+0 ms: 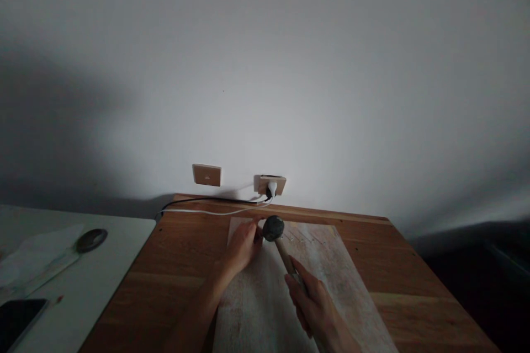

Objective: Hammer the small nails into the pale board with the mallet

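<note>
My right hand (311,300) is wrapped round the wooden handle of a hammer (285,255). The hammer's dark rounded head is raised close beside my left hand (243,244). That hand's fingers are pinched together over the far left part of a worn, whitish board (265,298). Whatever lies between the left fingertips is too small and dark to make out. To the right of the hammer head, several thin nails (304,240) stand in a row along the board's far edge, with thin shadows beside them.
The board lies on a brown wooden table (165,270) against a wall. Behind it, plugs and cables sit in a wall socket (278,184), next to a second plate (207,175). On the left, a white table (107,276) bears a dark oval object (91,240) and a phone-like slab (20,320).
</note>
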A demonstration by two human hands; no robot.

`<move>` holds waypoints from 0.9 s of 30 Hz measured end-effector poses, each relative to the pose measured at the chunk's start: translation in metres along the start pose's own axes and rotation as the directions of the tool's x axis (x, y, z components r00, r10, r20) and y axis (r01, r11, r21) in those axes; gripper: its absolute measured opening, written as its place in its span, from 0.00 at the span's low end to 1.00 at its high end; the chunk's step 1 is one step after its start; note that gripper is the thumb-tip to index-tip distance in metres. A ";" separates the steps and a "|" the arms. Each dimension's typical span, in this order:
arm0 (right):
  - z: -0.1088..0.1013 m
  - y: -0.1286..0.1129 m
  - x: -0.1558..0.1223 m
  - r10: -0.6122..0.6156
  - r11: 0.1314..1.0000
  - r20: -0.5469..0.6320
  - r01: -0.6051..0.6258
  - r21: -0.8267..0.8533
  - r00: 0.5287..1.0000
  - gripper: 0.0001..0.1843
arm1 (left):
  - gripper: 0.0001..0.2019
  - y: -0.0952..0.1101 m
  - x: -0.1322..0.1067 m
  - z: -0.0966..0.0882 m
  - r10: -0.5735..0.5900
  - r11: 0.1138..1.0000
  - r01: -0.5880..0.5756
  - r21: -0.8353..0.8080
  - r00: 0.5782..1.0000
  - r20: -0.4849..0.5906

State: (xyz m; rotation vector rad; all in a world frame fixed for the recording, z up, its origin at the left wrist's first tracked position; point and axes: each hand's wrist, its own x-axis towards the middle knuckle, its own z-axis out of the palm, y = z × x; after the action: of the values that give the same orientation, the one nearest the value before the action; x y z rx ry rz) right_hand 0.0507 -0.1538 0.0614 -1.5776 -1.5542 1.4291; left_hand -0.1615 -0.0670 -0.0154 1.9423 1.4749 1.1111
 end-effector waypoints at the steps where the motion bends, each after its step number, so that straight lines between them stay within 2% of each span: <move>1: 0.001 0.000 0.000 -0.007 1.000 -0.008 0.007 -0.007 1.000 0.41 | 0.32 0.000 0.000 0.000 0.004 1.000 -0.004 -0.004 1.000 0.001; 4: 0.004 0.005 0.003 -0.029 0.998 -0.006 0.028 -0.059 1.000 0.41 | 0.30 0.003 0.001 -0.003 0.020 0.999 -0.020 -0.029 1.000 0.003; 9: 0.010 0.019 0.013 -0.024 0.997 -0.040 0.021 -0.076 0.999 0.48 | 0.27 0.006 0.001 -0.004 0.019 0.999 -0.020 -0.036 0.999 -0.027; 13: 0.008 0.015 0.008 -0.021 0.998 -0.027 0.020 -0.057 0.999 0.46 | 0.27 0.009 0.001 -0.006 0.006 1.000 -0.006 -0.026 1.000 -0.020; 17: -0.005 0.016 -0.010 0.043 0.999 -0.117 -0.039 0.029 0.992 0.47 | 0.23 0.031 0.001 -0.016 -0.019 1.000 0.019 0.005 1.000 0.003; 19: -0.016 0.024 -0.020 0.099 0.993 -0.173 -0.086 0.077 0.980 0.48 | 0.18 0.049 0.000 -0.021 0.013 0.999 -0.017 0.049 0.997 0.078; 21: -0.027 0.035 -0.028 0.134 0.988 -0.197 -0.116 0.104 0.971 0.48 | 0.15 0.067 -0.003 -0.021 0.089 0.994 -0.104 0.043 0.959 0.268; 24: -0.038 0.048 -0.036 0.156 0.987 -0.214 -0.144 0.073 0.964 0.48 | 0.13 0.086 -0.010 -0.011 0.173 0.979 -0.202 -0.001 0.834 0.524; 25: -0.040 0.050 -0.038 0.159 0.987 -0.221 -0.151 0.054 0.962 0.47 | 0.12 0.089 -0.012 -0.005 0.179 0.976 -0.217 0.000 0.807 0.562; 27: -0.042 0.053 -0.038 0.159 0.987 -0.232 -0.156 0.029 0.960 0.46 | 0.08 0.091 -0.015 0.004 0.173 0.975 -0.220 0.009 0.791 0.587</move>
State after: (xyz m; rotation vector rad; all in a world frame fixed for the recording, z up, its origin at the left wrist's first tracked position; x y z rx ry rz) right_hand 0.1166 -0.1881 0.0404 -1.8257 -1.3082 1.2740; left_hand -0.1077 -0.1101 0.0454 2.2574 0.9995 0.4457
